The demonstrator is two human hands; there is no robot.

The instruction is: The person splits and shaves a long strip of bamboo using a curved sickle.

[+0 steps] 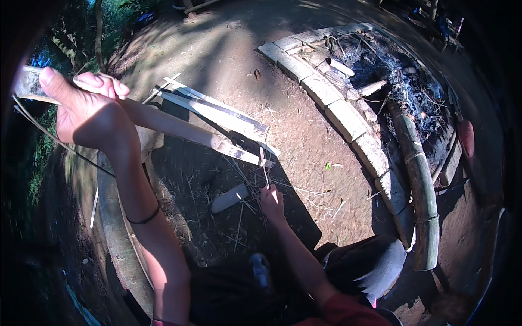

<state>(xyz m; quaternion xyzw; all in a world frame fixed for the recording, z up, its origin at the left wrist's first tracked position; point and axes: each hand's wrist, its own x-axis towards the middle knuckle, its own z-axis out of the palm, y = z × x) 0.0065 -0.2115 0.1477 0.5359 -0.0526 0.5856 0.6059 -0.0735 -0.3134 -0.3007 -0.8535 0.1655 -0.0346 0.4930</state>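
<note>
My left hand (89, 111) is raised at the upper left, its fingers closed round a long split bamboo strip (179, 126). The strip slopes down to the right, toward the ground in front of me. At its lower end, my right hand (273, 202) grips a knife (265, 167) whose narrow blade crosses the strip near the tip; I cannot tell how deep it bites. Behind the held strip lie several pale split bamboo strips (215, 113) on the ground. Left of my right hand rests a short flat piece of wood or bamboo (229, 198) among thin shavings.
A fire pit with a curved brick border (348, 119) stands to the right, holding ash and charred sticks. A thick bamboo pole (417, 185) reaches out of it toward me. Along my left side runs a log (115, 239). My bent knee (375, 266) is at the lower right.
</note>
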